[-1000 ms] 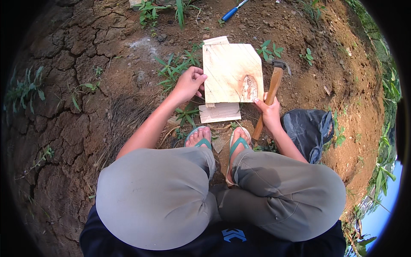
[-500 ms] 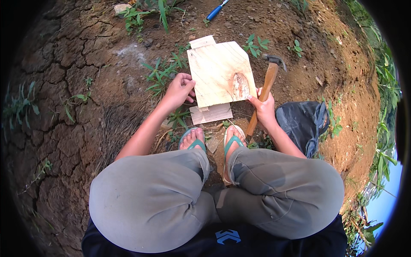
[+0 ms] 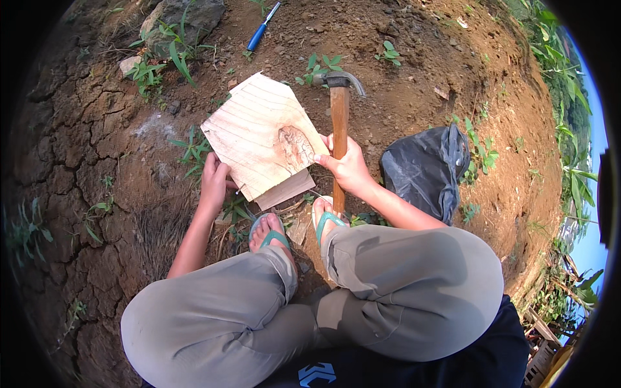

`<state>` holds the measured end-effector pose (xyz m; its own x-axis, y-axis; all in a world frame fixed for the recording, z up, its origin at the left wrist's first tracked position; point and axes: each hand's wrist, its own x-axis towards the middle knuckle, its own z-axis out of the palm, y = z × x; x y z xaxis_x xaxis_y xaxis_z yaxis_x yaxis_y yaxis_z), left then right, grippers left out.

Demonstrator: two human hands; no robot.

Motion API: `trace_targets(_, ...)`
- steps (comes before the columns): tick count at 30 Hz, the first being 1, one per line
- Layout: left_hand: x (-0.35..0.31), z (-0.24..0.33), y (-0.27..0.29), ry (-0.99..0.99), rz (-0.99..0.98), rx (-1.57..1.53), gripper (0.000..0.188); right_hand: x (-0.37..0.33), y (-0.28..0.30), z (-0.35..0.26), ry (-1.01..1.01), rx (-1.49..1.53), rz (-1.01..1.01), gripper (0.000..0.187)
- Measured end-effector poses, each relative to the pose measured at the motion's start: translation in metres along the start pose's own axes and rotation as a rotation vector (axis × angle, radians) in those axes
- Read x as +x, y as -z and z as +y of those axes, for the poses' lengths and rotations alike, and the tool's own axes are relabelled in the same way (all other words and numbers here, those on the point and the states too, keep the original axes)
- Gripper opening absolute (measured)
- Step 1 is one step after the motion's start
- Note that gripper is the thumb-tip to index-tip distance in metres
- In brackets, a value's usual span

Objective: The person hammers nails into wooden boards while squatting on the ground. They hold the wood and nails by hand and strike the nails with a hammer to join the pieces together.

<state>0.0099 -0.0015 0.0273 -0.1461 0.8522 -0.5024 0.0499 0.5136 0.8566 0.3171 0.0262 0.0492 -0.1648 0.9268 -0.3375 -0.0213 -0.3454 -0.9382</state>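
Observation:
A pale wooden board (image 3: 252,136) with a dark knot and a cut corner is tilted in front of me. My right hand (image 3: 346,167) pinches its right corner, thumb on top. The same hand holds a claw hammer (image 3: 339,119) upright by its wooden handle, with the metal head at the far end. At the board's lower left edge is my left hand (image 3: 212,184), fingers curled and partly hidden; it appears to grip that edge. A smaller wooden piece (image 3: 288,189) shows beneath the near edge; whether the two are joined I cannot tell.
A blue-handled chisel (image 3: 257,37) lies on the soil at the far side. A black plastic bag (image 3: 424,171) rests to the right. A rock (image 3: 187,22), small weeds and cracked earth lie around. My sandalled feet (image 3: 272,231) are just below the board.
The board has turned counterclockwise and sits further left in view. The hammer has swung more upright, still in my right hand. The whole view has shifted as well.

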Motion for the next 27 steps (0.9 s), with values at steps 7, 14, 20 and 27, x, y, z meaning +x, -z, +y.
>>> trace_targets(7,0.027,0.016,-0.013,0.012,-0.103,0.029,0.023,0.024,0.027,0.02,-0.026,0.014,0.067,0.031)
trace_targets(14,0.037,-0.027,0.011,0.047,-0.057,0.005,0.028,-0.003,0.004,0.018,0.011,0.026,0.029,0.03)
trace_targets(20,0.001,-0.045,0.016,0.013,0.137,-0.331,0.061,-0.026,-0.034,-0.014,-0.005,0.105,-0.146,0.042)
trace_targets(27,0.0,-0.039,0.012,-0.092,0.122,-0.024,0.056,-0.011,-0.016,0.004,-0.067,0.079,-0.085,0.04)
